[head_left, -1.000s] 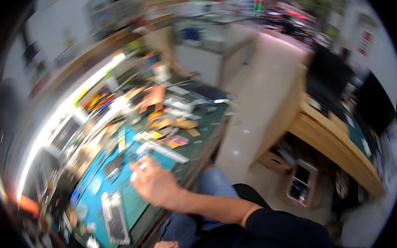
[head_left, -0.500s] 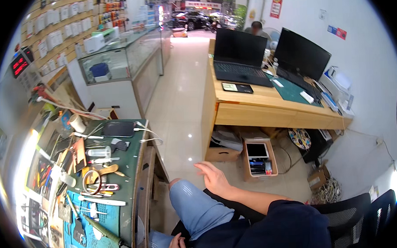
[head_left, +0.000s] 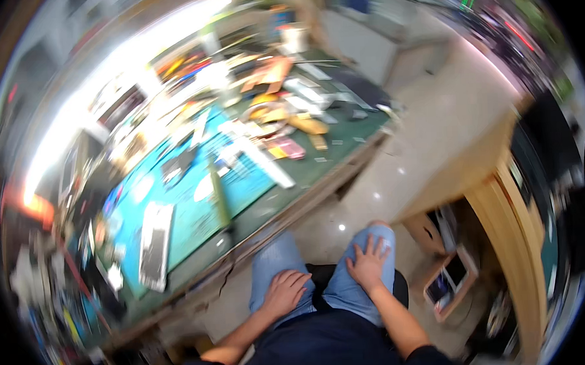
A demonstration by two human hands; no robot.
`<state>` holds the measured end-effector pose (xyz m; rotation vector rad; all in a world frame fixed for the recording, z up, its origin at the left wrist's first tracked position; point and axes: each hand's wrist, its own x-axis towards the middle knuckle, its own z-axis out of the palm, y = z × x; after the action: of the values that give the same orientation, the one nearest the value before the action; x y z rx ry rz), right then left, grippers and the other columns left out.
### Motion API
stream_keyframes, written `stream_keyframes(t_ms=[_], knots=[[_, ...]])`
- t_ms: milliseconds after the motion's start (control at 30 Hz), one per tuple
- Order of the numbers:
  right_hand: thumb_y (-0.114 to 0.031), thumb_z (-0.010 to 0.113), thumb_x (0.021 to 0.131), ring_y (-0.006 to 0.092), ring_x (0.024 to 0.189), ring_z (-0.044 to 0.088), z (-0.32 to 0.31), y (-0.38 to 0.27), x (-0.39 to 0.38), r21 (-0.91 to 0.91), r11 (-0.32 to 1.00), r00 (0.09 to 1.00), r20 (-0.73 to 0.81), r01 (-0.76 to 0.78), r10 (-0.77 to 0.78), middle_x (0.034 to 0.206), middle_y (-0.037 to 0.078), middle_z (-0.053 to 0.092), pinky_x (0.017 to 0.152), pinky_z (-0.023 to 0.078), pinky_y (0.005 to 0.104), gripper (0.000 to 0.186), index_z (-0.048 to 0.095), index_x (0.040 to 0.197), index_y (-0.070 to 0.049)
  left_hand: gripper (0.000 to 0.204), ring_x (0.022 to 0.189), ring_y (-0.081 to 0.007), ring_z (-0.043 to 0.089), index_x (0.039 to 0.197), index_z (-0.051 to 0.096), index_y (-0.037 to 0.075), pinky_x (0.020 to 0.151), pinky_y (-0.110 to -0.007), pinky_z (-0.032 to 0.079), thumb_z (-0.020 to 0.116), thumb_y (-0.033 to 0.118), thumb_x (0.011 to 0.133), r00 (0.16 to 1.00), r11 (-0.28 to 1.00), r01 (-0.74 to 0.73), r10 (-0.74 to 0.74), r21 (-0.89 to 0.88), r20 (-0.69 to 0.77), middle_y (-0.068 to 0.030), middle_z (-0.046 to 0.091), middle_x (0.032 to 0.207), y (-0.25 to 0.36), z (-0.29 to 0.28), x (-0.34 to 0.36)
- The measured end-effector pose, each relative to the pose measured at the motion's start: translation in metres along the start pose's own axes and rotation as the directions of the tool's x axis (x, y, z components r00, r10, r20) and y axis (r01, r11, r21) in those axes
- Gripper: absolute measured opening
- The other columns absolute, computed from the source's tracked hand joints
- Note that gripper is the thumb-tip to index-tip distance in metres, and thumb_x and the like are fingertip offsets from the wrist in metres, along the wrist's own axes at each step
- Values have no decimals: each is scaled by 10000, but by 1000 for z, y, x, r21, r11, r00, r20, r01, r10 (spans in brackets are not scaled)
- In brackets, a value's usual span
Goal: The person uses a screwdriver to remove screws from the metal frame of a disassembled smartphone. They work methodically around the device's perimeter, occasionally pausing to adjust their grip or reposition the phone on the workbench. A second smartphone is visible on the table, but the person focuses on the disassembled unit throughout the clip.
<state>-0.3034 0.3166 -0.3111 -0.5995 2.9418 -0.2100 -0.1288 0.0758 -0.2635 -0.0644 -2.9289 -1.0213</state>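
Observation:
My left hand (head_left: 286,292) rests on my left thigh (head_left: 270,260), fingers lying flat and holding nothing. My right hand (head_left: 369,264) lies with fingers spread on my right knee (head_left: 379,234), also empty. Beyond them is a workbench (head_left: 325,174) with a blue mat (head_left: 190,239). A silver phone-like housing (head_left: 155,247) lies at the mat's near left, and a green handheld tool (head_left: 218,199) with a dark cord lies to its right. Farther back are blurred heaps of small tools and parts, including a pink piece (head_left: 290,148) and an orange piece (head_left: 278,72).
A bright strip lamp (head_left: 65,140) runs along the bench's back. At right stand a wooden desk (head_left: 503,212) with a dark screen (head_left: 545,132) and, underneath, an open cardboard box (head_left: 453,283). A glass display counter (head_left: 364,36) stands beyond the bench's far end.
The view has swung from the aisle back toward the bench and down at my lap. My right hand has moved from the air onto my right knee, and my left hand now shows fully on my thigh.

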Motion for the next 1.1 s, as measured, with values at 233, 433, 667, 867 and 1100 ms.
stream_keyframes(t_ms=[233, 433, 667, 867, 1100], knots=[[-458, 729, 899, 558, 1578, 210, 3, 12, 3, -8, 1000, 1000, 7, 20, -20, 1668, 271, 399, 1236, 74, 787, 589, 716, 1394, -138, 565, 1513, -405, 440, 1523, 564, 78, 1243, -540, 357, 623, 393, 1058, 932, 948, 309, -318, -76, -173, -247, 458, 1626, 2, -12, -104], [-125, 727, 963, 362, 1191, 661, -120, -73, 16, 435, 739, 843, -416, 514, -341, 1266, 209, 700, 1065, 500, 489, 396, 705, 1345, -27, 475, 1234, -459, 651, 1414, 630, 8, 1093, -489, 499, 586, 333, 1071, 545, 513, 833, -824, -209, 151, -256, 687, 1326, 4, 10, -185], [-417, 761, 977, 260, 773, 683, -279, -258, 60, 277, 639, 688, -426, 718, -588, 976, 99, 662, 664, 562, 395, 605, 626, 1453, -70, 333, 990, -350, 714, 1274, 706, 19, 896, -457, 556, 706, 13, 941, 695, 950, 271, -83, 153, -714, -155, 741, 1143, 81, -167, -131], [-519, 737, 970, 322, 857, 733, -259, -286, 86, 76, 747, 734, -276, 660, -620, 1096, 125, 650, 742, 599, 450, 709, 571, 1514, -97, 795, 1330, -401, 540, 1554, 444, -47, 1121, -510, 423, 765, 416, 992, 506, 860, 487, -140, 148, -851, -246, 552, 1479, 54, -242, -103], [-249, 757, 980, 305, 916, 699, -284, -227, 119, 214, 834, 809, -450, 508, -377, 948, 90, 709, 793, 553, 451, 275, 747, 1171, -51, 1034, 1375, -436, 516, 1586, 402, -57, 1156, -534, 401, 736, 662, 923, 521, 819, 555, -207, 144, -828, -230, 538, 1528, 28, -242, -105]])
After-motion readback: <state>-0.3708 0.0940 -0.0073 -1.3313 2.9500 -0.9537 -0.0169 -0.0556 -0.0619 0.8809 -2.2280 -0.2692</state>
